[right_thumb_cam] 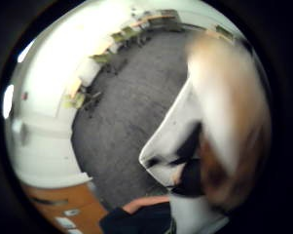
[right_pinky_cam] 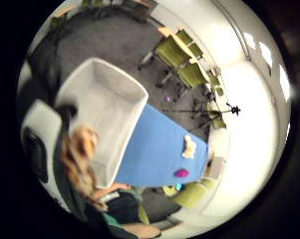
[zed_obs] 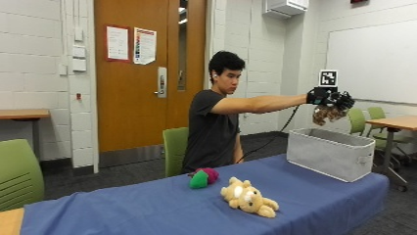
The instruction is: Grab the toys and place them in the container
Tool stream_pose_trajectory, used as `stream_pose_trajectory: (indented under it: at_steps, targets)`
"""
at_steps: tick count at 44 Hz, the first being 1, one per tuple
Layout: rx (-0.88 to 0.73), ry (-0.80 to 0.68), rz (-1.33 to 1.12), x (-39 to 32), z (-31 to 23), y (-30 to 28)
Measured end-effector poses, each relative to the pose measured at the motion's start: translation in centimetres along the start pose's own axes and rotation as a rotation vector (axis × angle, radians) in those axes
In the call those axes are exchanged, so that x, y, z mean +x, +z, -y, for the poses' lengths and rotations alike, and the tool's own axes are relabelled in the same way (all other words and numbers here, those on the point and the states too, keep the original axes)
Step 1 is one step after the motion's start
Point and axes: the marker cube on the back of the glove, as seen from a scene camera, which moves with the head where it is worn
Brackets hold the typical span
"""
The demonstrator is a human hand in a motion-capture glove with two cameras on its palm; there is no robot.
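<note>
While a brown plush toy [zed_obs: 324, 114] hangs above the grey fabric container [zed_obs: 332, 152], two toys lie on the table.
Gloved right hand [zed_obs: 331, 100]: arm outstretched, fingers curled round the brown plush toy, held clear over the container's open top. Container: stands at one end of the blue-clothed table [zed_obs: 163, 208]. Tan teddy bear [zed_obs: 247, 197]: lying mid-table. Pink-and-green plush toy [zed_obs: 203, 177]: just beside the bear, nearer the person.

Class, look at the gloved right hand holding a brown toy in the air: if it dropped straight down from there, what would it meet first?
Probably the grey container: the right hand, gripping the brown plush toy, seems to hang above its open top, though depth is unclear.
</note>
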Motion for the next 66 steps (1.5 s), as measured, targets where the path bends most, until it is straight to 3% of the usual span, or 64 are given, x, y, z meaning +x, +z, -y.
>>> stream_pose_trajectory:
  at_steps: [15,21,25,32,50,66]
  targets:
    - [-0.029,0.039,-0.020,3.5,-3.9,-1.0]
    - [-0.015,0.019,0.114,-1.4,-8.1,-3.1]
    - [-0.018,0.093,-0.139,4.2,-11.5,-2.9]
    - [0.006,0.102,-0.232,12.3,-17.3,-3.6]
    - [0.038,0.331,-0.139,27.8,-31.0,-3.6]
    - [-0.045,0.413,-0.127,36.5,-40.9,5.7]
